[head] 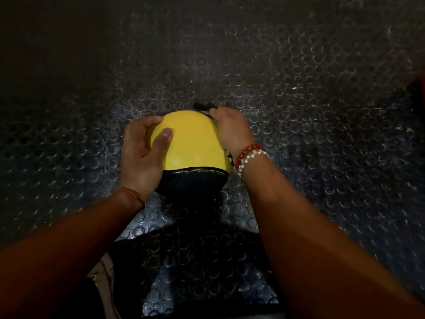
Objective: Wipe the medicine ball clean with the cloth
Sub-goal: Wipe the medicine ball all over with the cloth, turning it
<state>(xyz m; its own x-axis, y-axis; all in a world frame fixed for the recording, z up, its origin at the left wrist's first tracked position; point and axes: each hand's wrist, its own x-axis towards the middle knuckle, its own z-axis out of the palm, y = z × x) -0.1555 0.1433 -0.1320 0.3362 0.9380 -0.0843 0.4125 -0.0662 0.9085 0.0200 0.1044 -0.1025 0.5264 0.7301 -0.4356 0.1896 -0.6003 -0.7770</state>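
Your left hand (140, 155) cups the left flank of one medicine ball (195, 143), yellow over black, resting on the studded floor mat (299, 88). Your right hand (232, 130) grips one dark cloth (203, 106) against its upper right.

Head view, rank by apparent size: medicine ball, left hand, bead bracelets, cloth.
1. medicine ball
2. left hand
3. bead bracelets
4. cloth: only a dark scrap shows beyond the right hand. The rest is hidden, so its full size is unknown. Scrap and bracelets look fairly close.
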